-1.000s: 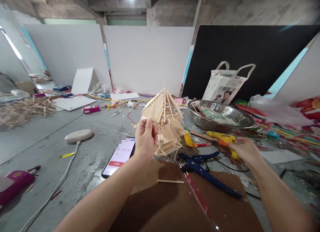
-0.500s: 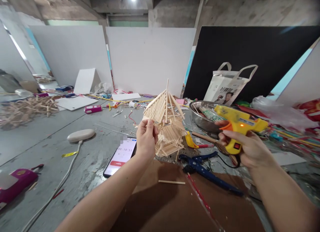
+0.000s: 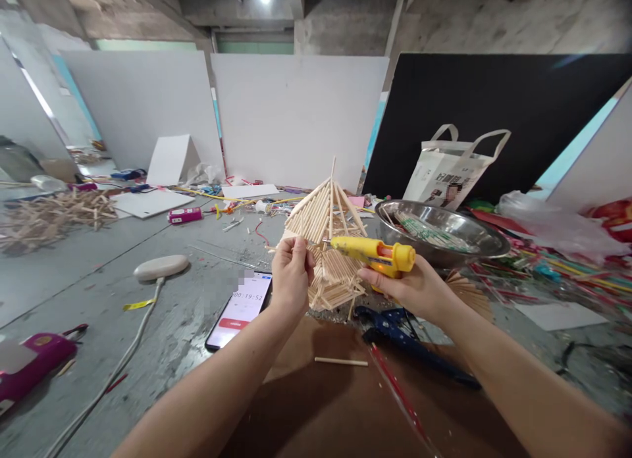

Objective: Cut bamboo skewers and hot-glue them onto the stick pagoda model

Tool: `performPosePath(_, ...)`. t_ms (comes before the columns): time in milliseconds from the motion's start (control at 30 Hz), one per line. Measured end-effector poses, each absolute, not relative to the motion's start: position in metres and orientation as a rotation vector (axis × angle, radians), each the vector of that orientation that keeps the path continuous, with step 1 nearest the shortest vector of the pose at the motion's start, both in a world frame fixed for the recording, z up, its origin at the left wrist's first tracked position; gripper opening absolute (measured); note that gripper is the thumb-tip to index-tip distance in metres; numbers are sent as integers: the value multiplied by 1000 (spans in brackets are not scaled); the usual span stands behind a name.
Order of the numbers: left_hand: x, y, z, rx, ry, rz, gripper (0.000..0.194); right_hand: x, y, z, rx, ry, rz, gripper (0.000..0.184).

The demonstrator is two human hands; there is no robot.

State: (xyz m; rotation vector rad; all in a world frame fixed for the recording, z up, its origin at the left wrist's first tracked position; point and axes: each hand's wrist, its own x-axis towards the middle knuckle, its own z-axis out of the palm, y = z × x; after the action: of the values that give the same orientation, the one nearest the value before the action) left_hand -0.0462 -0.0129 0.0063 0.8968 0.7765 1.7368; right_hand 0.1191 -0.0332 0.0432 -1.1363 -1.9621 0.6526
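Observation:
My left hand (image 3: 291, 277) is closed in a pinch in front of a pagoda-like model (image 3: 316, 211) built of thin wooden sticks. The fingers grip a thin wooden stick, mostly hidden by them. My right hand (image 3: 412, 287) is wrapped round a yellow hot glue gun (image 3: 368, 253), its nozzle pointing left, close to the left fingertips and in front of the model. Whether the nozzle touches anything I cannot tell. A loose wooden stick (image 3: 341, 362) lies on the brown board (image 3: 301, 399) below the hands. Blue-handled cutters (image 3: 415, 346) rest at the board's right, partly behind my right forearm.
Left of the model lies a phone (image 3: 239, 313) showing a running timer. A metal basin (image 3: 486, 244) holding packed sticks stands at the right, before a paper bag (image 3: 444, 172). A white cable (image 3: 133, 343) crosses the left floor. A stick pile (image 3: 59, 218) lies far left.
My right hand has picked up the glue gun from the floor at the right, lifted it and swung it left to the model. My left hand keeps its pinch in nearly the same place.

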Motion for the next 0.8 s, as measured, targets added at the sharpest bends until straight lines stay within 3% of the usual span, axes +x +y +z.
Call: performPosePath(800, -47, -11, 3, 909, 779, 1719, 23, 121, -24, 33, -1139, -1946, 602, 24)
